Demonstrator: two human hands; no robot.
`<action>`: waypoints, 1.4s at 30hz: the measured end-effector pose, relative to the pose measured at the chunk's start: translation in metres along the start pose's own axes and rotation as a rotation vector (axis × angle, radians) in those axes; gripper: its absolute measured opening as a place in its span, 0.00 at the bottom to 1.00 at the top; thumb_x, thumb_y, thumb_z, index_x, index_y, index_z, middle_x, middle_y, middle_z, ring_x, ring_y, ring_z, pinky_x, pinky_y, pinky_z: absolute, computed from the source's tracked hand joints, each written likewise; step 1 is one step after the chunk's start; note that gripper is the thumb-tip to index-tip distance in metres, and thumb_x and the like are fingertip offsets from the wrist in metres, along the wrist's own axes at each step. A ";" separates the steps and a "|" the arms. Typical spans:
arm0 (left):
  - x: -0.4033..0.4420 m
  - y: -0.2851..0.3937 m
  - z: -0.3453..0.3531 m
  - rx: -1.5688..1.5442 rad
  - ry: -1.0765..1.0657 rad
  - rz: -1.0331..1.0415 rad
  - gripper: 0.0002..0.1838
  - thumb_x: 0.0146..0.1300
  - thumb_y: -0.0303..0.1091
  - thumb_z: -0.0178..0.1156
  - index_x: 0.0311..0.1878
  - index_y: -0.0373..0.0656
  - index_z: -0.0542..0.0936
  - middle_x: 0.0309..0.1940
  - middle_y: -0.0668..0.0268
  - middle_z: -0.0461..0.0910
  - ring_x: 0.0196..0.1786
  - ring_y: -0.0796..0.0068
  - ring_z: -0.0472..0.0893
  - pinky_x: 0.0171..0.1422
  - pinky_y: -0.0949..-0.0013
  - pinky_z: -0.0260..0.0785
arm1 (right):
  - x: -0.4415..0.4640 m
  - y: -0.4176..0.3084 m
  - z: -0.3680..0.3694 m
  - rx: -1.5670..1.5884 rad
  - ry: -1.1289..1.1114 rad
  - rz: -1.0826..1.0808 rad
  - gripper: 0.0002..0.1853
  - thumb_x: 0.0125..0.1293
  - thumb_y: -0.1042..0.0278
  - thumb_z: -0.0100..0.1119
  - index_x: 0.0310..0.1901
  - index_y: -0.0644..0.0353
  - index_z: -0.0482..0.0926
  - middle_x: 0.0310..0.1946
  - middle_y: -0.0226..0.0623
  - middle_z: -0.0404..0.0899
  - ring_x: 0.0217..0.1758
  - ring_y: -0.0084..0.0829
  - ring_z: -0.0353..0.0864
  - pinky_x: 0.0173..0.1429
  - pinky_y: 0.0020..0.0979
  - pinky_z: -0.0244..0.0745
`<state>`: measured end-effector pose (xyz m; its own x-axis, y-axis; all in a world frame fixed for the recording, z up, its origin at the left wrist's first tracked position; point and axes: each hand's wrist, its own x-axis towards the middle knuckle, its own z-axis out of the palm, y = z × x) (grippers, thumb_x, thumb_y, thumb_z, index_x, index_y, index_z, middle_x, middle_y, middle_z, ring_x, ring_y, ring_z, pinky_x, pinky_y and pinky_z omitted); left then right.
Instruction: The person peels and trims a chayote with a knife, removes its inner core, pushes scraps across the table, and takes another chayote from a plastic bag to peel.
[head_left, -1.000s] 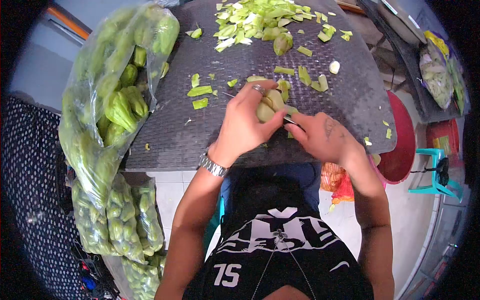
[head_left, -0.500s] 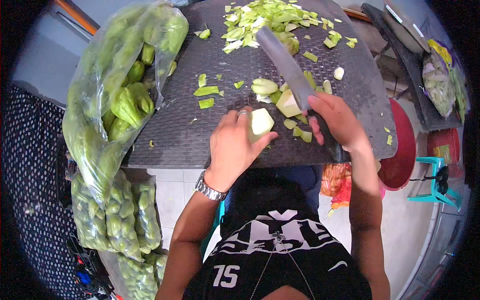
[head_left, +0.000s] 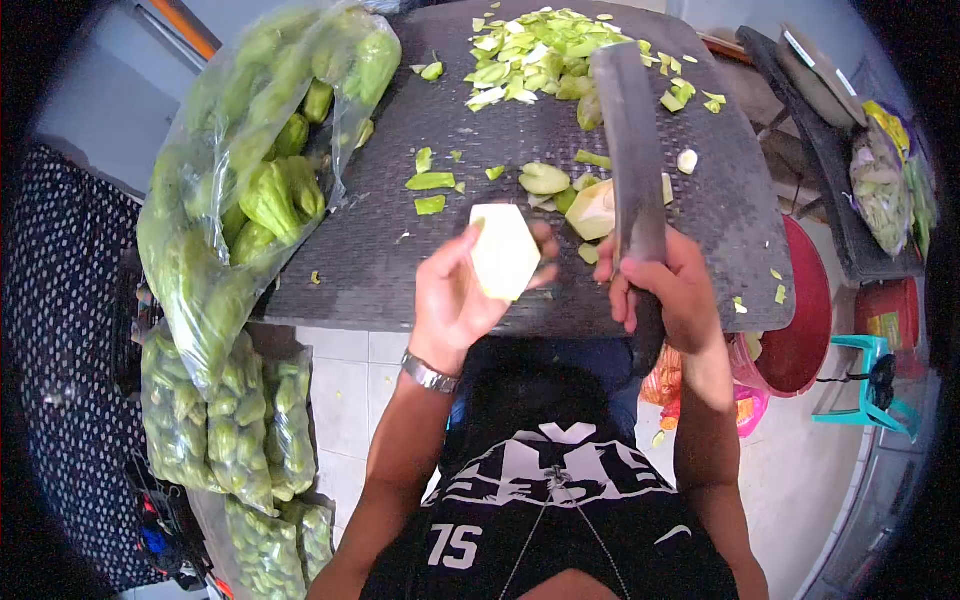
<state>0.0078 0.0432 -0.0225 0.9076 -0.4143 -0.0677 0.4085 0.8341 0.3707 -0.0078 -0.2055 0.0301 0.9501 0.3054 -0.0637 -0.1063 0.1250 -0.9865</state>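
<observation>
Palm up above the near edge of the dark woven-pattern table (head_left: pixel 400 285), my left hand (head_left: pixel 452 290) holds a peeled chayote half (head_left: pixel 503 252), its pale, angular flat face turned up. My right hand (head_left: pixel 675 290) grips a large cleaver-like knife (head_left: pixel 632 150) by its dark handle, with the broad blade pointing away from me. Partly behind the blade lies another pale cut chayote piece (head_left: pixel 592 210). Next to it rest green chayote pieces (head_left: pixel 545 179) and some peel. A heap of green peelings (head_left: pixel 540 55) covers the far part of the table.
A clear plastic bag of whole green chayotes (head_left: pixel 270 200) lies on the table's left side. More filled bags (head_left: pixel 235 420) stand on the floor below. To the right are a red tub (head_left: pixel 800 300), a teal stool (head_left: pixel 865 385) and a dark shelf with bagged vegetables (head_left: pixel 880 190).
My left hand has turned palm up and lifted the chayote half off the table. The knife has swung from slanting left to nearly upright in view, and my right hand has come nearer me.
</observation>
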 end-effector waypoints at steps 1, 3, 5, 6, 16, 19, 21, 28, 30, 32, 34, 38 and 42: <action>0.002 -0.003 -0.004 -0.082 -0.089 0.034 0.35 0.76 0.54 0.52 0.77 0.43 0.64 0.71 0.39 0.69 0.74 0.33 0.68 0.81 0.33 0.56 | -0.005 0.001 0.005 0.003 0.020 0.025 0.15 0.74 0.68 0.56 0.56 0.68 0.76 0.31 0.38 0.82 0.18 0.24 0.77 0.22 0.26 0.72; 0.008 -0.005 0.008 -0.199 -0.140 0.042 0.35 0.76 0.55 0.52 0.78 0.45 0.64 0.71 0.39 0.70 0.73 0.33 0.69 0.80 0.34 0.57 | -0.014 -0.001 0.015 -0.086 0.058 0.074 0.16 0.74 0.67 0.57 0.58 0.66 0.75 0.29 0.37 0.81 0.19 0.24 0.78 0.23 0.26 0.73; 0.015 -0.005 0.010 -0.195 -0.160 0.052 0.34 0.78 0.59 0.49 0.78 0.49 0.64 0.69 0.42 0.73 0.71 0.38 0.73 0.77 0.35 0.63 | -0.029 -0.003 0.024 -0.266 0.092 0.133 0.19 0.75 0.67 0.58 0.63 0.64 0.74 0.28 0.36 0.81 0.20 0.23 0.79 0.24 0.27 0.73; 0.017 -0.005 0.010 -0.191 -0.161 0.061 0.34 0.78 0.60 0.47 0.78 0.50 0.64 0.66 0.43 0.75 0.68 0.38 0.75 0.76 0.36 0.65 | -0.036 -0.002 0.028 -0.285 0.115 0.139 0.21 0.75 0.68 0.58 0.66 0.63 0.72 0.28 0.36 0.81 0.20 0.23 0.79 0.24 0.27 0.74; 0.030 -0.006 0.020 -0.096 0.010 0.218 0.29 0.78 0.63 0.45 0.58 0.46 0.78 0.52 0.51 0.83 0.55 0.44 0.84 0.61 0.39 0.77 | -0.067 0.009 0.044 -0.598 0.095 0.143 0.36 0.73 0.70 0.59 0.81 0.46 0.61 0.32 0.49 0.86 0.26 0.36 0.86 0.37 0.37 0.81; 0.030 -0.006 0.036 0.008 0.105 0.253 0.29 0.78 0.63 0.44 0.55 0.46 0.77 0.51 0.51 0.83 0.53 0.45 0.84 0.57 0.42 0.78 | -0.069 0.008 0.049 -0.611 0.099 0.136 0.35 0.73 0.70 0.60 0.80 0.45 0.63 0.31 0.51 0.85 0.30 0.41 0.89 0.41 0.39 0.81; 0.029 -0.006 0.038 0.050 0.126 0.256 0.29 0.79 0.63 0.43 0.54 0.46 0.77 0.50 0.51 0.83 0.52 0.45 0.85 0.56 0.44 0.79 | -0.070 0.006 0.050 -0.579 0.106 0.142 0.35 0.73 0.71 0.60 0.80 0.44 0.63 0.32 0.50 0.86 0.32 0.43 0.90 0.42 0.39 0.82; 0.031 -0.006 0.041 0.114 0.195 0.256 0.27 0.79 0.62 0.44 0.53 0.46 0.76 0.48 0.52 0.83 0.47 0.47 0.86 0.52 0.46 0.80 | -0.071 0.020 0.054 -0.752 0.163 -0.074 0.34 0.72 0.77 0.56 0.79 0.51 0.65 0.26 0.37 0.83 0.26 0.25 0.81 0.37 0.30 0.78; 0.028 -0.009 0.043 0.148 0.230 0.244 0.27 0.78 0.62 0.45 0.53 0.45 0.76 0.48 0.52 0.83 0.46 0.47 0.87 0.52 0.45 0.81 | -0.071 0.018 0.055 -0.700 0.163 -0.058 0.34 0.72 0.77 0.56 0.79 0.50 0.65 0.27 0.38 0.84 0.27 0.25 0.82 0.37 0.30 0.78; 0.027 -0.013 0.046 0.184 0.249 0.225 0.27 0.78 0.61 0.47 0.54 0.44 0.76 0.49 0.51 0.83 0.46 0.45 0.87 0.52 0.43 0.82 | -0.068 0.016 0.055 -0.662 0.162 -0.037 0.34 0.72 0.77 0.56 0.79 0.50 0.65 0.27 0.38 0.84 0.26 0.26 0.82 0.37 0.31 0.78; 0.025 -0.017 0.048 0.192 0.270 0.238 0.27 0.78 0.61 0.46 0.54 0.44 0.76 0.48 0.51 0.83 0.45 0.46 0.87 0.51 0.44 0.82 | -0.068 0.014 0.056 -0.625 0.152 0.001 0.34 0.72 0.77 0.57 0.79 0.49 0.65 0.27 0.38 0.84 0.25 0.25 0.81 0.36 0.31 0.78; 0.029 -0.015 0.045 0.177 0.274 0.265 0.28 0.78 0.62 0.45 0.54 0.43 0.75 0.50 0.51 0.83 0.46 0.44 0.87 0.52 0.43 0.82 | -0.068 0.005 0.054 -0.520 0.092 0.127 0.35 0.72 0.76 0.58 0.79 0.47 0.64 0.30 0.42 0.87 0.27 0.30 0.86 0.37 0.32 0.82; 0.032 -0.017 0.045 0.118 0.274 0.283 0.29 0.79 0.62 0.43 0.55 0.43 0.75 0.52 0.49 0.81 0.47 0.43 0.86 0.56 0.41 0.79 | -0.069 0.009 0.052 -0.462 0.054 0.182 0.36 0.72 0.75 0.58 0.80 0.45 0.63 0.32 0.45 0.88 0.28 0.31 0.89 0.38 0.32 0.84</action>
<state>0.0252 -0.0004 0.0110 0.9813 -0.0486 -0.1861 0.1392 0.8469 0.5131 -0.0890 -0.1764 0.0337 0.9434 0.2327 -0.2364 -0.1419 -0.3610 -0.9217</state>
